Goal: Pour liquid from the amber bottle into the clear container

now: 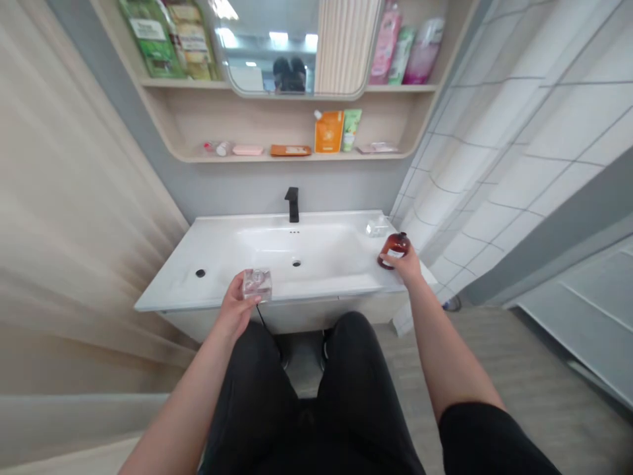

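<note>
My left hand is closed around a clear square glass bottle, held over the front edge of the white washbasin. At the basin's right end, my right hand grips a brown bottle with a white label and a dark neck, tilted slightly. Whether its base touches the counter I cannot tell. Just behind the brown bottle, another clear glass bottle rests on the back right corner of the counter.
A black faucet rises behind the basin. Above hangs a shelf bearing an orange pouch, a green tube and a pink box. A mirror sits higher. Curtains flank the left side.
</note>
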A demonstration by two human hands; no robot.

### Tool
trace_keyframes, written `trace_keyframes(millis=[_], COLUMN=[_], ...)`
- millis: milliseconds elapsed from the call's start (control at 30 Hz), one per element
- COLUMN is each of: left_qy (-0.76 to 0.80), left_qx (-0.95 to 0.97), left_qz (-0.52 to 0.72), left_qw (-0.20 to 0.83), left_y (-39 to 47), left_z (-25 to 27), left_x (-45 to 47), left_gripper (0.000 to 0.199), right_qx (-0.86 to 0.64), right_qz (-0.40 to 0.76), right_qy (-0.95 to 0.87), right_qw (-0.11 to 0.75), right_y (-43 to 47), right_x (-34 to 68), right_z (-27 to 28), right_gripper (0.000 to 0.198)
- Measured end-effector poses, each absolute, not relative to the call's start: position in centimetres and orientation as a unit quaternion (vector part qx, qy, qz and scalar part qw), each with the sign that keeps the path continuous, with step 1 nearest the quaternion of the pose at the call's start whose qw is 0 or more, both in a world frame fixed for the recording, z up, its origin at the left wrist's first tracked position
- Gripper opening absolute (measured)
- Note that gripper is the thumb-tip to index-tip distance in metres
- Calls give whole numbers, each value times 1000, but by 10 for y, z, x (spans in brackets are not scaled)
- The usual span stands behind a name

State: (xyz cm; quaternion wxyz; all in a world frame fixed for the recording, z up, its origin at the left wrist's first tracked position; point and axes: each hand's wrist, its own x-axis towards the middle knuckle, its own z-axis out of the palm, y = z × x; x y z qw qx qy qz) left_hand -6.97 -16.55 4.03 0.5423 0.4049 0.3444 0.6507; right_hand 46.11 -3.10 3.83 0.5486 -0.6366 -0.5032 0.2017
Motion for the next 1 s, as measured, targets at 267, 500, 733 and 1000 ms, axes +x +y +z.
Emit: trace_keyframes(millis=[267, 500, 733, 1000], left_qy=[273, 260, 257, 293], left_qx=[391, 439, 434, 427], left_qz=[654, 637, 634, 621], left_qw=[588, 579, 586, 588], left_y=[-94, -7, 57, 71], left_z=[48, 54, 29, 0], left_x=[-57, -56, -71, -77], left_gripper=[79, 67, 71, 85], right_qx=[-501, -431, -394, -399], right_qz=[337, 436, 500, 519], right_qy=[-613, -662, -664, -662], right_qw=[510, 432, 391, 365], right_y=[-5, 36, 65, 67], right_x=[314, 239, 218, 216], right_z=[60, 67, 44, 10], right_gripper=[85, 82, 84, 79])
